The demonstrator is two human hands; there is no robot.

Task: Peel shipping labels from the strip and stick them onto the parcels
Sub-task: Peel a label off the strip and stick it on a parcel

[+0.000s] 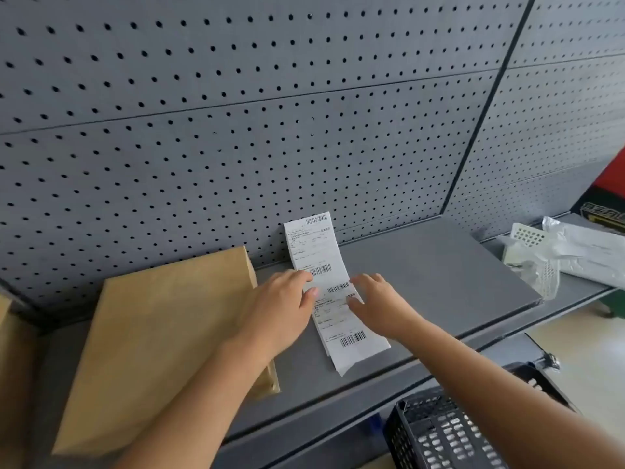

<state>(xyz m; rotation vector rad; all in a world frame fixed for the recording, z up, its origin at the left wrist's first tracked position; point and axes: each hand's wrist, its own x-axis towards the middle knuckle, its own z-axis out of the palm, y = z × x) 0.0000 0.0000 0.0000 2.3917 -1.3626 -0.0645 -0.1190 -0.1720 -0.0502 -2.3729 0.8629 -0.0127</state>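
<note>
A white strip of shipping labels (326,258) with barcodes lies on the grey shelf (439,265), its far end curling up against the pegboard. My left hand (280,306) rests on the strip's left edge at mid-length, thumb and fingertips touching the paper. My right hand (378,302) lies on the strip's right edge with fingers spread flat. A flat brown cardboard parcel (162,336) sits to the left of the strip, partly under my left forearm.
A grey pegboard wall (236,113) backs the shelf. Clear plastic bags and a white perforated piece (541,262) lie at the far right. A black plastic basket (439,434) stands below the shelf's front edge. Another cardboard piece (10,350) shows at the left border.
</note>
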